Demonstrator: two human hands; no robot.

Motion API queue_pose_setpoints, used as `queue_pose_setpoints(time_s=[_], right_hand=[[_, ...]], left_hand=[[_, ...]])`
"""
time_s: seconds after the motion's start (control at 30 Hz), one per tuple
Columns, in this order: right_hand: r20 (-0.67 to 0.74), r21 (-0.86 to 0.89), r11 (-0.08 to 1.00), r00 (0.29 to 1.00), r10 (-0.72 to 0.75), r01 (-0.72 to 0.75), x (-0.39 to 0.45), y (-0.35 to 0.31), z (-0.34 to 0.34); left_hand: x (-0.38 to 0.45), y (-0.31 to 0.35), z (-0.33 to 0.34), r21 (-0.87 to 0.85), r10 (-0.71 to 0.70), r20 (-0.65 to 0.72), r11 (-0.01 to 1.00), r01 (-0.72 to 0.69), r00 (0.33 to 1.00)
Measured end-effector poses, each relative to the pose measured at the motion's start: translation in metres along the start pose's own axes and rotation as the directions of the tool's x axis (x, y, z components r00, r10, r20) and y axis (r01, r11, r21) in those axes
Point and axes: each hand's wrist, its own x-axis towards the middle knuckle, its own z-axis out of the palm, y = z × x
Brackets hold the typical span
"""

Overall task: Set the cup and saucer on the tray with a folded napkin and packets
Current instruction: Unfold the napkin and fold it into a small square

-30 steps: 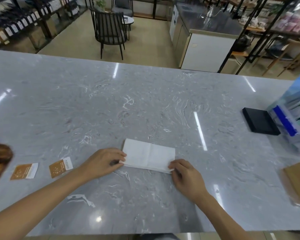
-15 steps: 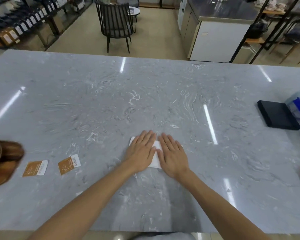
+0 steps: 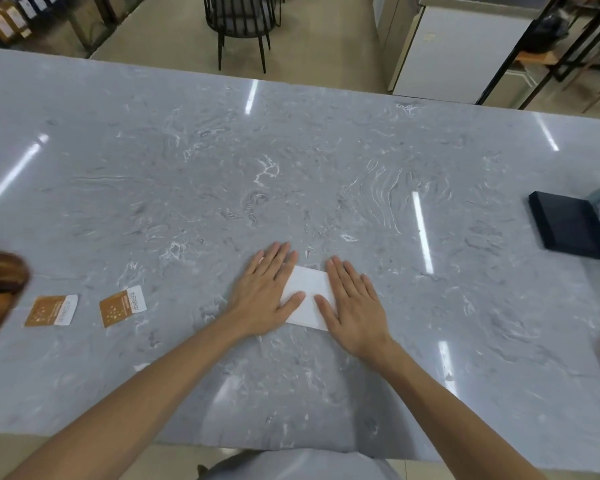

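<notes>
the napkin [image 3: 307, 297] lies flat on the grey counter [image 3: 291, 168], its long side running away from the person. the left hand [image 3: 267, 296] and the right hand [image 3: 355, 306] press its two side edges, palms flat, fingers spread, gripping nothing. two packets [image 3: 87, 308] lie well left of the napkin, nearer the left hand.

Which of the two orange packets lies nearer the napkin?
The right-hand packet, closer to the left hand on the napkin; the other packet lies farther left.
</notes>
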Motion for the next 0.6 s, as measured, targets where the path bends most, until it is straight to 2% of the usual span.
queue_pose_setpoints(time_s=[0.13,0.2,0.27,0.33,0.4,0.53,0.6], right_hand=[[0.062,0.031,0.999,0.998,-0.024,0.022,-0.032,-0.005,-0.004],[0.029,0.112,0.993,0.999,-0.034,0.03,-0.054,-0.013,-0.007],[-0.022,0.184,0.982,0.999,-0.036,0.039,-0.072,-0.019,-0.013],[-0.036,0.227,0.971,0.997,-0.062,0.069,-0.084,-0.022,-0.019],[-0.026,0.286,0.956,0.998,-0.06,0.065,-0.091,-0.023,-0.024],[-0.041,0.352,0.933,0.997,-0.06,0.071,-0.103,-0.027,-0.024],[-0.061,0.32,0.936,0.989,-0.132,0.144,-0.108,-0.031,-0.023]], left_hand=[[0.01,-0.026,-0.005,0.099,0.254,0.056,0.961,-0.258,0.966],[0.017,-0.039,-0.012,0.12,0.384,0.091,0.912,-0.393,0.919],[0.021,-0.046,-0.019,0.12,0.456,0.112,0.876,-0.468,0.883],[0.016,-0.044,-0.022,0.128,0.457,0.086,0.876,-0.465,0.885],[0.001,-0.031,-0.022,0.086,0.401,0.009,0.912,-0.4,0.916],[-0.069,0.005,-0.009,-0.176,0.309,-0.163,0.925,-0.336,0.937],[-0.109,0.016,-0.004,-0.246,0.262,-0.131,0.926,-0.288,0.956]])
